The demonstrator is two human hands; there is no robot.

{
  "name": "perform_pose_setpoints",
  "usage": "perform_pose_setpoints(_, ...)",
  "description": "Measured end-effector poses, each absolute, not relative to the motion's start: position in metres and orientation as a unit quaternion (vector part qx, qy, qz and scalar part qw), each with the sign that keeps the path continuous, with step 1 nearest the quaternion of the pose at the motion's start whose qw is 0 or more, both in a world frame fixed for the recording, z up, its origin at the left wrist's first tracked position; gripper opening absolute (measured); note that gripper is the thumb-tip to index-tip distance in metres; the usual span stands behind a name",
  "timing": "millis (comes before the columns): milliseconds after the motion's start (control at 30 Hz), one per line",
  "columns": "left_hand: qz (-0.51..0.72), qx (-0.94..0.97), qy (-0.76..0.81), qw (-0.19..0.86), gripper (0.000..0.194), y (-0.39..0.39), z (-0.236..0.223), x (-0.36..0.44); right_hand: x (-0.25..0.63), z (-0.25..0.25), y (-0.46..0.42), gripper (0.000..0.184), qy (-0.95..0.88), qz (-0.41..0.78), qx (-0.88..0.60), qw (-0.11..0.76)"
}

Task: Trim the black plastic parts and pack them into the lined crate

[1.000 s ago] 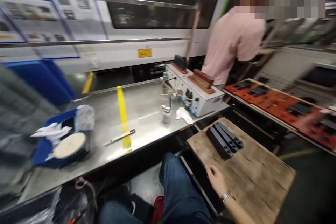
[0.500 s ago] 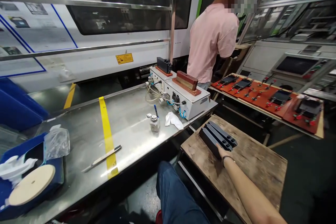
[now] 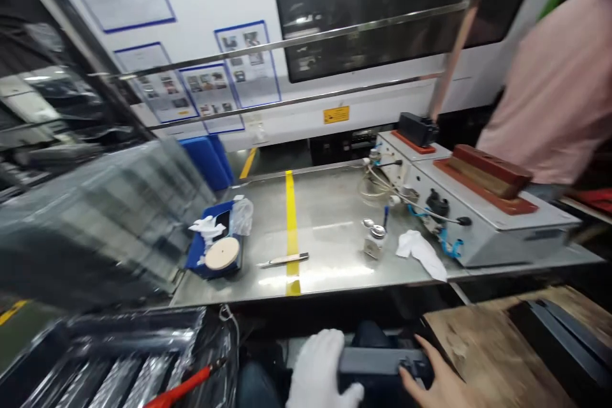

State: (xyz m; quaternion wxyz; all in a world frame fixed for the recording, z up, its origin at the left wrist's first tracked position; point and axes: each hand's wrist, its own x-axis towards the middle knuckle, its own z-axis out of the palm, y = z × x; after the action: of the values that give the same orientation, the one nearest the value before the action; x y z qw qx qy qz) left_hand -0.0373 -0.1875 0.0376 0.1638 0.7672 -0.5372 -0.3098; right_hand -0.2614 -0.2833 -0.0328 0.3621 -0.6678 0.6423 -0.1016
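Note:
A dark grey slotted bar (image 3: 377, 362) is held low in front of me, above my knees. My left hand (image 3: 322, 370), in a white glove, grips its left end. My right hand (image 3: 437, 382) is bare and holds its right end, with the fingers spread. A rough wooden board (image 3: 492, 344) lies just right of my right hand. More dark bars (image 3: 559, 325) lie on the board, cut off by the frame edge and blurred.
A steel bench (image 3: 325, 248) holds a white control box (image 3: 492, 217), a small bottle (image 3: 375, 242), a white cloth (image 3: 421, 254), a knife (image 3: 282, 260) and a blue tray (image 3: 215, 248). A foil-lined crate (image 3: 115, 357) sits lower left. A person in a pink shirt (image 3: 554, 89) stands right.
My view has swung left, toward the bench. One bar has left the board and is now in both my hands, and my left hand in its white glove has come into view.

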Motion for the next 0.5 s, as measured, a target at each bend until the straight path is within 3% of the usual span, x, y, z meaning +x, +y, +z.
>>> perform_pose_setpoints(33, -0.327, 0.767, -0.540, 0.112, 0.084, -0.194, 0.034, -0.043, -0.236, -0.025, -0.280, 0.077, 0.585, -0.105, -0.716, 0.367)
perform_pose_setpoints(67, -0.331, 0.786, -0.515, 0.080, 0.079, -0.196, 0.032, -0.044, -0.213, -0.017, -0.277, 0.074, 0.526, -0.106, -0.758, 0.371)
perform_pose_setpoints(133, -0.317, 0.828, -0.457, 0.075, 0.056, -0.190, 0.030, -0.034, -0.168, -0.001, -0.280, 0.067, 0.417, -0.098, -0.820, 0.381)
perform_pose_setpoints(200, -0.324, 0.852, -0.378, 0.163, 0.039, -0.169, 0.033, -0.014, -0.125, 0.012, -0.295, 0.052, 0.339, -0.079, -0.854, 0.387)
perform_pose_setpoints(300, -0.376, 0.800, -0.240, 0.402, 0.038, -0.128, 0.048, 0.017, -0.058, 0.021, -0.332, 0.020, 0.300, -0.065, -0.877, 0.370)
perform_pose_setpoints(367, -0.387, 0.749, -0.177, 0.508, 0.039, -0.107, 0.066, 0.027, -0.015, 0.019, -0.353, 0.019, 0.307, -0.062, -0.884, 0.346)
perform_pose_setpoints(500, -0.374, 0.717, -0.131, 0.574, 0.037, -0.086, 0.098, 0.030, 0.044, 0.008, -0.365, 0.021, 0.319, -0.061, -0.890, 0.320)
